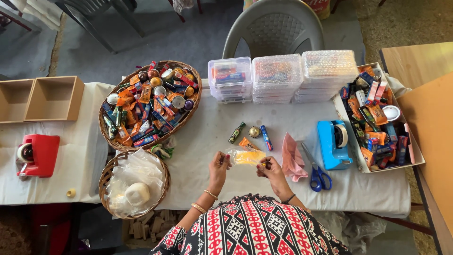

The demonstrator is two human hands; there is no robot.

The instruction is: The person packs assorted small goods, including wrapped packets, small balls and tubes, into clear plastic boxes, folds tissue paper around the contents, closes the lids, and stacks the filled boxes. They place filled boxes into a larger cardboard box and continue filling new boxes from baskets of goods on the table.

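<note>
Well off to the left of the fingers, a wicker basket (pixel 150 105) of sweets is sitting. The left hand (pixel 219 166) is pinching one end of a small clear bag (pixel 246 157) with yellow inside; the right hand (pixel 270 169) is pinching its other end. Just beyond the fingertips a green mini bottle (pixel 237 132) is lying; to their right, blue-handled scissors (pixel 317 174) and a blue tape dispenser (pixel 334 143) are resting

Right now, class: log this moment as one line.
left hand: holds pouch | right hand: holds pouch | pouch: clear, yellow inside | nearby: scissors
</note>
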